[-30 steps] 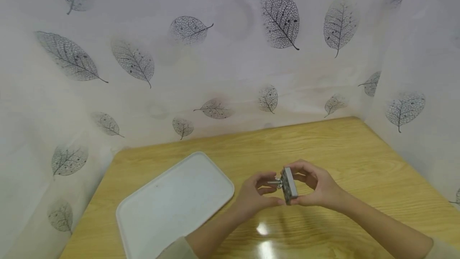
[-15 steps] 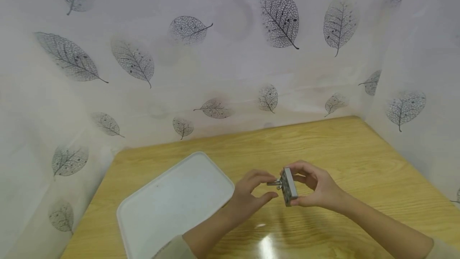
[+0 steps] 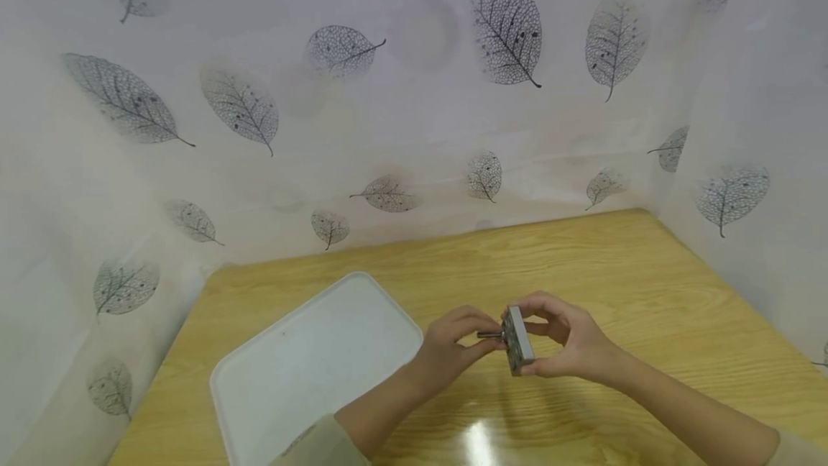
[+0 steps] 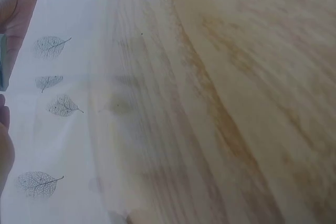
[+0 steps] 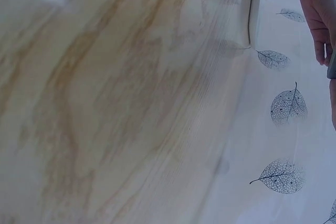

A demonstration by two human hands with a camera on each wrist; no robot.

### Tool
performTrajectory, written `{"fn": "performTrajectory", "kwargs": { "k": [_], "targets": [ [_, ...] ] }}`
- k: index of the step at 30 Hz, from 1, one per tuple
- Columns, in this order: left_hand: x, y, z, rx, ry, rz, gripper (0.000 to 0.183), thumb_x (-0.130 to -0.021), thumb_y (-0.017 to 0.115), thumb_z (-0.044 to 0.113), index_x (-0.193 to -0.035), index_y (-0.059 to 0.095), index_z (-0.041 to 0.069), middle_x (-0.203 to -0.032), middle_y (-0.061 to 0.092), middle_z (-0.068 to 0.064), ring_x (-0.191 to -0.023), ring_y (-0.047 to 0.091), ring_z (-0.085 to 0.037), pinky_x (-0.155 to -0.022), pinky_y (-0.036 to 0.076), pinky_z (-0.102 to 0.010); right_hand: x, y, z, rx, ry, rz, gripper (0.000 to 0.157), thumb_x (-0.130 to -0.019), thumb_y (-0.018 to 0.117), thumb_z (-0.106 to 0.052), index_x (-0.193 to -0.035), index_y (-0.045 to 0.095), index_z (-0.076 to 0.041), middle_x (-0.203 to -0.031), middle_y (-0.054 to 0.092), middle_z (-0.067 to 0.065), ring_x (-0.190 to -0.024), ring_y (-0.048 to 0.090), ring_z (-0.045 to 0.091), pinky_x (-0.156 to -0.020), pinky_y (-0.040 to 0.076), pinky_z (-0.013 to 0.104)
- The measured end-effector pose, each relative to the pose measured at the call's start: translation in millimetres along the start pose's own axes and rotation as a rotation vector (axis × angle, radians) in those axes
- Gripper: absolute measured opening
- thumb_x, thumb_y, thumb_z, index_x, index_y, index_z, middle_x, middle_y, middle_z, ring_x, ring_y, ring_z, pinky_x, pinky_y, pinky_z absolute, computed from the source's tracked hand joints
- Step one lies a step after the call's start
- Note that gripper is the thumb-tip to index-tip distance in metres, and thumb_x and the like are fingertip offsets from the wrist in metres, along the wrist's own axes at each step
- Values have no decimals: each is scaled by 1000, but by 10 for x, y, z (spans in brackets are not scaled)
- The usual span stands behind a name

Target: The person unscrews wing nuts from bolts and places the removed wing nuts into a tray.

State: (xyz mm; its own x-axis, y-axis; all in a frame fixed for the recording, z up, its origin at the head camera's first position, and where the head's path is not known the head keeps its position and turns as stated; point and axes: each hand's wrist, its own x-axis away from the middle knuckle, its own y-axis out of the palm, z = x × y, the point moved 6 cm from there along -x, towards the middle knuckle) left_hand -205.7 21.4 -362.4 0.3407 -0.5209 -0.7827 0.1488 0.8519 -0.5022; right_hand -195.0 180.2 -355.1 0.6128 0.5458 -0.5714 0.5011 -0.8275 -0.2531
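Above the table, my right hand point(image 3: 578, 342) grips a flat grey metal block point(image 3: 520, 341) by its upper and lower edges, thumb below and fingers on top. A threaded bolt point(image 3: 488, 335) sticks out of the block's left face. Thumb and fingers of my left hand point(image 3: 445, 348) pinch the wing nut at the bolt's base, which they mostly cover. Only an edge of the block point(image 4: 3, 62) enters the left wrist view, and the right wrist view likewise catches just a dark corner of the block point(image 5: 332, 67).
To the left of my hands a white rectangular tray point(image 3: 310, 365) lies on the wood-grain table point(image 3: 660, 293). A pale curtain point(image 3: 414, 113) printed with leaves surrounds the table at the back and sides.
My left thumb and fingers have opened away from the wing nut, then come together on it again. The right hand keeps its hold, and the block has dipped slightly.
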Motion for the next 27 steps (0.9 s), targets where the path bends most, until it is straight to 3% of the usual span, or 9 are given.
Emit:
{"fn": "performTrajectory", "kwargs": {
  "k": [4, 9, 11, 16, 19, 23, 27],
  "targets": [
    [14, 23, -28, 10, -42, -12, 27, -74, 76, -1, -98, 66, 3, -94, 67, -5, -88, 65, -12, -80, 52, -12, -4, -2, -9, 13, -12, -1, 64, -64, 75, 20, -121, 45, 12, -125, 52, 9, -117, 52, 14, -97, 49, 29],
    [31, 59, -53, 50, -128, 4, 23, -78, 73, 0, -100, 64, 1, -94, 68, -8, -85, 67, -13, -76, 54, -12, 4, -17, 13, 20, 41, 17, 65, -65, 76, 17, -121, 45, 10, -125, 52, 6, -116, 53, 12, -96, 50, 30],
    [43, 81, -92, 130, -247, 8, 21, -81, 72, 3, -100, 64, 1, -95, 69, -10, -84, 68, -14, -74, 55, -16, 4, -23, 20, 20, 59, 27, 65, -65, 77, 17, -121, 46, 10, -124, 52, 5, -116, 53, 11, -95, 51, 30],
    [143, 161, -235, 430, -751, 10, 20, -85, 71, 15, -101, 66, 4, -97, 70, -7, -83, 68, -10, -76, 57, -23, 3, -28, 15, 19, 33, 30, 65, -64, 76, 18, -121, 45, 12, -122, 53, 8, -115, 54, 12, -95, 51, 30],
    [199, 215, -282, 592, -985, 32, 22, -84, 72, 15, -101, 66, 2, -94, 70, -7, -79, 67, -11, -76, 58, -27, 16, -32, 35, 19, 58, 39, 65, -65, 77, 17, -122, 45, 11, -122, 53, 8, -115, 54, 13, -94, 51, 32],
    [232, 263, -301, 750, -1167, 72, 25, -84, 70, 8, -105, 62, -3, -91, 69, -9, -75, 67, -14, -76, 59, -31, 31, -38, 65, 31, 103, 52, 65, -64, 78, 15, -121, 46, 10, -122, 53, 7, -115, 54, 13, -94, 51, 33],
    [248, 262, -302, 773, -1199, 57, 34, -81, 72, 4, -112, 59, -4, -97, 67, -9, -81, 66, -15, -81, 58, -31, 27, -46, 66, 39, 92, 49, 66, -64, 78, 15, -121, 45, 11, -122, 53, 6, -114, 54, 14, -94, 51, 32]
  ]
}}
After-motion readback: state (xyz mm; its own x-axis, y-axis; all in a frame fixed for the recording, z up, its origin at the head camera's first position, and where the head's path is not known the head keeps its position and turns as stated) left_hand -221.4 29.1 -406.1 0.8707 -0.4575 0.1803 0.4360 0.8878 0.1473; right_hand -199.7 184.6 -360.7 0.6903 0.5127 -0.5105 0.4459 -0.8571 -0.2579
